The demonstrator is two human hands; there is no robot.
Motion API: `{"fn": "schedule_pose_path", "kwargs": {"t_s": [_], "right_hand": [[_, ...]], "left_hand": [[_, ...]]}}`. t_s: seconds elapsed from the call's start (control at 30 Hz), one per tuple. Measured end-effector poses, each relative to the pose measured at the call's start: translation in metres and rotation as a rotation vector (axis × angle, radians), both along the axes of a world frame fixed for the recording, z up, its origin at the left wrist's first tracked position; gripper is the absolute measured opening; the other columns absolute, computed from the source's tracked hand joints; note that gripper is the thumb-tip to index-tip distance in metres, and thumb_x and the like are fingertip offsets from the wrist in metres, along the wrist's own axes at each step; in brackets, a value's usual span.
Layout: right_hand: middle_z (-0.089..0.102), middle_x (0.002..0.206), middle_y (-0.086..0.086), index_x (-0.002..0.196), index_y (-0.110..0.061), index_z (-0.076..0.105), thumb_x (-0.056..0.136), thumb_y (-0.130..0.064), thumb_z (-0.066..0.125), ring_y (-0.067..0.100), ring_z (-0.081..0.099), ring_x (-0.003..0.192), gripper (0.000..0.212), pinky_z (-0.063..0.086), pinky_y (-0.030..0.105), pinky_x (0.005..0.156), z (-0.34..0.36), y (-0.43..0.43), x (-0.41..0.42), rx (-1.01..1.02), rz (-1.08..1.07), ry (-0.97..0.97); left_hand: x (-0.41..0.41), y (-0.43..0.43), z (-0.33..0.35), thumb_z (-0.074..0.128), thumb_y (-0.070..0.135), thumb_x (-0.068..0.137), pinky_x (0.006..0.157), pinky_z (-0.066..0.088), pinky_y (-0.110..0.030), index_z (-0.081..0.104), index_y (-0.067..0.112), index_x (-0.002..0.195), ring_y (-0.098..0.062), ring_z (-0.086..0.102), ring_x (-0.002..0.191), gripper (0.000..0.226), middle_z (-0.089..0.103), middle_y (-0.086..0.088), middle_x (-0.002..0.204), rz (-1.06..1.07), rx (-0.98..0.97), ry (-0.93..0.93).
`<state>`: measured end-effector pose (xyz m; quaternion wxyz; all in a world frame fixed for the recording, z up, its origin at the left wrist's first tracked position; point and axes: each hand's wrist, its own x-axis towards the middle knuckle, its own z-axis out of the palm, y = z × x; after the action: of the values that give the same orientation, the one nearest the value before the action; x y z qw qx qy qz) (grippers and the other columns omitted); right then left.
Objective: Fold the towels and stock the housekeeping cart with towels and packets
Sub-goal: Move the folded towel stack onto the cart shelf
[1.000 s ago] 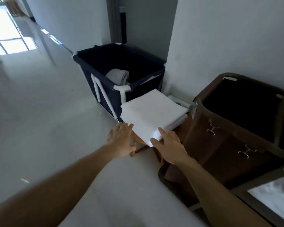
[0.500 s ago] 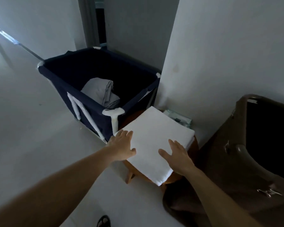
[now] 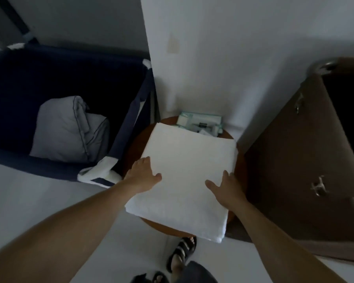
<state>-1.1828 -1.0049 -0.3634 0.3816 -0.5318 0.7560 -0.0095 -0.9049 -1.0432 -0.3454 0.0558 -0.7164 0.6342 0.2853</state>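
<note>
A stack of folded white towels [image 3: 188,170] lies on a small round wooden table [image 3: 135,144] and overhangs its near edge. My left hand [image 3: 141,174] lies against the stack's left edge, fingers straight along the side and thumb on top. My right hand [image 3: 225,188] is at the right edge, thumb spread over the top and fingers at the side. Behind the towels, against the wall, lie several pale green and white packets [image 3: 200,123], partly hidden by the stack.
A navy fabric laundry bin [image 3: 131,111] with grey linen [image 3: 70,129] inside stands at the left, touching the table. A brown cart bag [image 3: 294,160] with metal hooks stands at the right. A white wall corner rises behind. My sandalled foot [image 3: 182,252] is below the table.
I have stepped closer and now look steeply down on the table. Both hands have spread from the stack's near corner to its left and right edges.
</note>
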Motion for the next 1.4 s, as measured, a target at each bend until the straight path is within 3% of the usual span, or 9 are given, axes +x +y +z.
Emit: {"fn": "schedule_pose_path", "kwargs": {"t_s": [0.17,0.37,0.6,0.73,0.87,1.03,1.2,1.3,1.4], "right_hand": [[0.001,0.164,0.017,0.155,-0.004,-0.008,0.091,-0.064,0.051,0.036,0.015,0.149,0.106,0.021,0.045,0.119,-0.050,-0.026,0.008,0.099,-0.224,0.020],[0.008,0.164,0.016,0.155,-0.012,-0.013,0.082,-0.074,0.056,0.038,0.023,0.146,0.118,0.025,0.048,0.118,-0.098,-0.038,0.004,0.132,-0.454,-0.003],[0.035,0.156,0.000,0.155,-0.029,0.017,0.053,-0.079,0.077,0.026,0.042,0.136,0.128,0.035,0.045,0.114,-0.126,-0.040,0.000,-0.031,-0.727,-0.201],[0.057,0.129,-0.013,0.142,-0.037,0.044,0.043,-0.076,0.084,0.014,0.058,0.112,0.114,0.046,0.035,0.099,-0.131,-0.045,-0.011,-0.073,-0.838,-0.398],[0.073,0.089,-0.024,0.091,-0.060,0.067,0.043,-0.072,0.085,0.004,0.072,0.080,0.053,0.057,0.027,0.068,-0.128,-0.043,-0.015,-0.053,-0.887,-0.562],[0.077,0.093,0.007,0.094,-0.015,0.075,0.030,-0.064,0.093,0.028,0.075,0.083,0.083,0.060,0.038,0.061,-0.135,-0.039,-0.023,0.124,-0.976,-0.742],[0.075,0.105,0.014,0.101,-0.011,0.077,0.049,-0.052,0.091,0.031,0.074,0.088,0.067,0.060,0.040,0.068,-0.143,-0.036,-0.037,0.191,-0.943,-0.956],[0.074,0.104,0.016,0.095,-0.013,0.080,0.059,-0.048,0.083,0.031,0.074,0.087,0.050,0.060,0.040,0.067,-0.148,-0.032,-0.045,0.247,-0.931,-1.113],[0.075,0.102,0.016,0.095,-0.012,0.080,0.061,-0.046,0.080,0.031,0.074,0.085,0.048,0.060,0.040,0.067,-0.153,-0.029,-0.049,0.254,-0.941,-1.175]], "left_hand": [[0.024,-0.054,-0.058,0.056,0.055,0.091,0.112,0.034,-0.037,0.022,0.006,0.152,-0.030,0.035,0.139,0.085,0.031,-0.014,0.155,0.107,0.106,0.034],[0.033,-0.078,-0.121,0.062,0.075,0.073,0.116,0.030,-0.047,0.003,0.014,0.156,-0.032,0.033,0.142,0.119,0.027,-0.009,0.158,0.276,0.220,0.282],[0.045,-0.089,-0.141,0.074,0.086,0.044,0.092,0.054,-0.037,0.062,0.026,0.123,-0.018,0.066,0.102,0.100,0.069,0.009,0.111,0.433,0.269,0.500],[0.047,-0.087,-0.148,0.076,0.085,0.044,0.089,0.052,-0.032,0.065,0.027,0.116,-0.015,0.067,0.098,0.093,0.069,0.014,0.103,0.543,0.260,0.567],[0.055,-0.088,-0.147,0.075,0.086,0.046,0.098,0.050,-0.039,0.061,0.033,0.125,-0.017,0.065,0.105,0.096,0.067,0.008,0.119,0.640,0.328,0.664],[0.059,-0.088,-0.142,0.080,0.080,0.044,0.068,0.056,-0.028,0.063,0.035,0.103,-0.015,0.071,0.090,0.076,0.072,0.007,0.105,0.706,0.389,0.745],[0.059,-0.091,-0.140,0.079,0.069,0.058,0.055,0.058,-0.030,0.071,0.024,0.100,-0.022,0.074,0.081,0.062,0.077,-0.004,0.095,0.730,0.535,0.833],[0.062,-0.095,-0.136,0.065,0.058,0.079,0.054,0.058,-0.031,0.081,0.031,0.077,-0.021,0.074,0.079,0.031,0.077,-0.005,0.092,0.692,0.610,0.930],[0.059,-0.097,-0.131,0.061,0.055,0.082,0.052,0.057,-0.030,0.079,0.036,0.066,-0.020,0.074,0.074,0.031,0.077,-0.003,0.086,0.687,0.614,0.951]]}}
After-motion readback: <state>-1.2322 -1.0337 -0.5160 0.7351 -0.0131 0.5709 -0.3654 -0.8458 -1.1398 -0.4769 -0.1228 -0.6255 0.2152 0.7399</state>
